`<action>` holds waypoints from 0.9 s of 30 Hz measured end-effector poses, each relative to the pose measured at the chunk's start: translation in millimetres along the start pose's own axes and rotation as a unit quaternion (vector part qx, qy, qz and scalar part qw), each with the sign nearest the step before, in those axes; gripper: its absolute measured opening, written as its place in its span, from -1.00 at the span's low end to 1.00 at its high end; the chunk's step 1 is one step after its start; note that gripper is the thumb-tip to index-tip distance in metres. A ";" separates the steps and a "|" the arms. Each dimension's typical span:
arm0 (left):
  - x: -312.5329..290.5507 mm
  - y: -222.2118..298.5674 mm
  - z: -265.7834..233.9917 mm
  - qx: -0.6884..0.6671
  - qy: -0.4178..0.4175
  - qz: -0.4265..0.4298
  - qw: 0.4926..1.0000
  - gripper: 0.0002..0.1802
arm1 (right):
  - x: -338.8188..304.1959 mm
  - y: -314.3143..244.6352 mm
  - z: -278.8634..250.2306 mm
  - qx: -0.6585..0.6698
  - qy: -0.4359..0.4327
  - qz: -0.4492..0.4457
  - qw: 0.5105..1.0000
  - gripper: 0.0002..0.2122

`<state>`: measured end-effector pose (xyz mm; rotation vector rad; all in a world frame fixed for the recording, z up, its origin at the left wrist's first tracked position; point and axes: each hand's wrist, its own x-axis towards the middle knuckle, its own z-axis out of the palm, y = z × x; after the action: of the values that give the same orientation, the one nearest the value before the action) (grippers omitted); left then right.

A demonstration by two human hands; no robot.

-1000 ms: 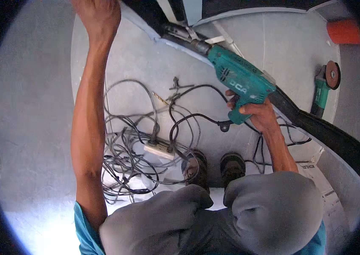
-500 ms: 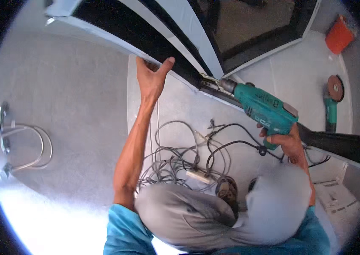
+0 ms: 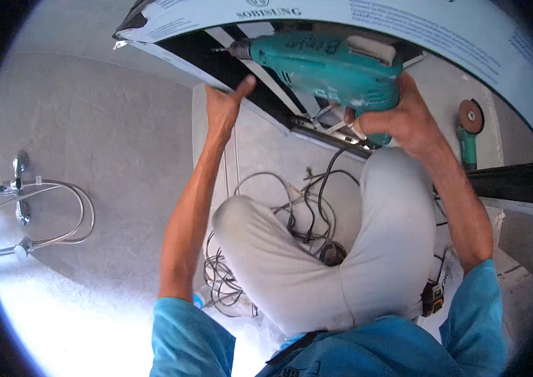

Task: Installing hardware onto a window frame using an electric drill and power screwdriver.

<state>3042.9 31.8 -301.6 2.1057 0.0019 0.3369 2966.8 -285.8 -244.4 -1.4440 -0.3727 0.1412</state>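
My right hand (image 3: 405, 122) is wrapped round the handle of a teal power drill (image 3: 323, 63). The drill lies level, its chuck and thin bit pointing left toward the inner face of a black metal frame (image 3: 194, 55); whether the bit touches it I cannot tell. My left hand (image 3: 223, 108) grips the near edge of that frame, thumb up on the inside and fingers partly hidden behind the edge. A panel covered in pale blue film (image 3: 417, 28) arches across the top, beyond the drill. Below the drill, a metal hinge arm (image 3: 323, 122) shows along the frame.
An angle grinder (image 3: 469, 129) stands at the right by the wall. Tangled cables (image 3: 222, 276) lie on the floor around my bent legs. A tape measure (image 3: 432, 298) lies by my right leg. A shower mixer with hose (image 3: 21, 188) is on the left wall.
The drill has moved up and left, from the hinge area to the upper part of the frame. The filmed panel has swung into view above it. My left hand stays on the frame edge.
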 end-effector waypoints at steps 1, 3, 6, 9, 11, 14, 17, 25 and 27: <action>-3.0 28.4 22.8 -0.024 0.058 -0.015 0.998 -0.28 | -0.2 1.1 -6.7 0.005 0.029 0.012 1.000 -0.50; -1.5 22.5 26.1 -0.029 0.094 0.031 0.995 -0.31 | 4.2 -5.8 -3.0 0.016 0.006 0.014 1.000 -0.51; -0.4 15.4 26.9 -0.043 0.127 0.085 0.987 -0.36 | 8.7 -7.3 0.5 0.030 -0.004 0.006 1.000 -0.54; 2.4 8.0 19.1 -0.023 0.128 0.098 0.987 -0.37 | 11.1 -8.1 5.2 0.040 0.008 -0.009 0.999 -0.56; 0.7 11.6 22.0 -0.008 0.124 0.105 0.987 -0.36 | 9.1 -6.0 5.4 0.033 0.017 -0.013 0.999 -0.56; -6.3 23.2 32.0 0.028 0.143 0.079 0.986 -0.35 | 2.1 1.1 3.9 0.087 0.004 -0.020 0.996 -0.57; -2.2 13.9 21.0 0.046 0.141 0.085 0.985 -0.34 | -2.7 4.2 7.7 0.094 0.009 -0.017 0.995 -0.58; 3.2 12.4 22.0 0.099 0.157 0.062 0.981 -0.32 | -5.3 13.2 8.3 0.149 -0.002 -0.057 0.987 -0.53; -4.1 23.3 31.6 0.098 0.184 0.013 0.978 -0.33 | -7.2 19.3 12.5 0.149 0.007 -0.044 0.988 -0.51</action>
<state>3043.5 -7.5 -298.8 2.2086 0.2341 0.7663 2958.3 -273.8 -263.6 -1.1309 -0.3854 0.1106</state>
